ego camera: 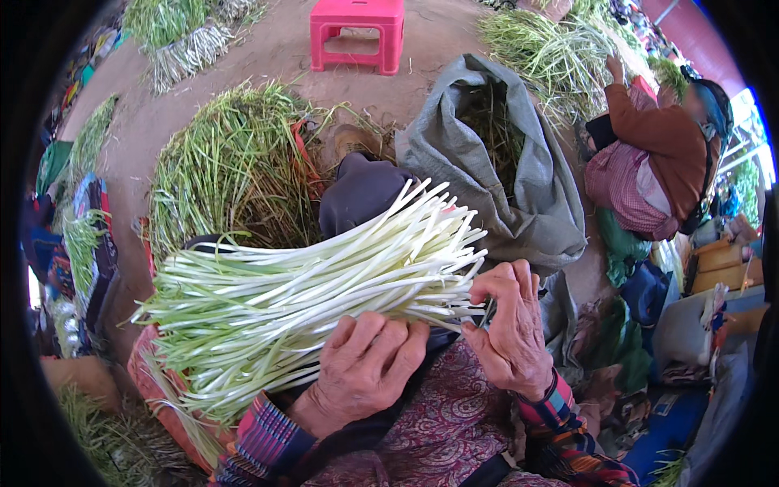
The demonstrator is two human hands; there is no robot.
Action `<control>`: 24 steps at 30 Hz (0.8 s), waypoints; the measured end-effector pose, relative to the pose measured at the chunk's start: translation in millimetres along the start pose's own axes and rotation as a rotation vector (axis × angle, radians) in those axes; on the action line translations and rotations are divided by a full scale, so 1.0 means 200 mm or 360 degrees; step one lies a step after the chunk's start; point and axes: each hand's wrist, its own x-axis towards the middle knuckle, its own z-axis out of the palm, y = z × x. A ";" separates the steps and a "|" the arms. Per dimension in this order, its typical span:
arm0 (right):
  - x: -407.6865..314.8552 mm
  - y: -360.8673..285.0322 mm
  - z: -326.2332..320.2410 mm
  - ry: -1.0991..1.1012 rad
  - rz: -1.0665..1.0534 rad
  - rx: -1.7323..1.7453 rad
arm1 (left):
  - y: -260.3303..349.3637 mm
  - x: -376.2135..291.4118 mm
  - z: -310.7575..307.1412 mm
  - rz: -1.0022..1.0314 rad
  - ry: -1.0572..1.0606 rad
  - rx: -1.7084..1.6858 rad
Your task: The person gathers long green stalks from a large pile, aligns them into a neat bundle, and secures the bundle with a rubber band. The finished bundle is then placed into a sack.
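A large bundle of long white and pale green vegetable stalks [328, 274] lies across my lap, white ends to the right and green ends to the left. My left hand [371, 365] rests on the bundle's near edge, fingers curled over the lower stalks. Beside the white ends, my right hand [511, 329] has its thumb and forefinger close together around the end of a thin stalk or strand. The exact grip is partly hidden by the fingers.
Beyond my lap lie a heap of untrimmed green stalks [225, 164] and an open grey woven sack [487, 164]. A pink plastic stool [358, 35] stands farther off. At the right, another person [657, 158] sits by more stalks [548, 55].
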 end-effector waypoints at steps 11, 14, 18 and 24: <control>0.05 -0.06 0.10 0.0008 -0.0003 -0.0439 | -0.06 0.06 0.05 -0.0163 0.0084 0.0043; 0.06 -0.04 0.13 0.0020 -0.0011 -0.0508 | -0.07 0.05 0.05 -0.0187 0.0087 -0.0041; 0.03 -0.02 0.14 0.0050 -0.0022 -0.0458 | -0.06 0.05 0.07 -0.0196 0.0087 -0.0045; 0.01 -0.01 0.15 0.0107 0.0011 -0.0336 | -0.04 0.06 0.07 -0.0227 0.0084 -0.0033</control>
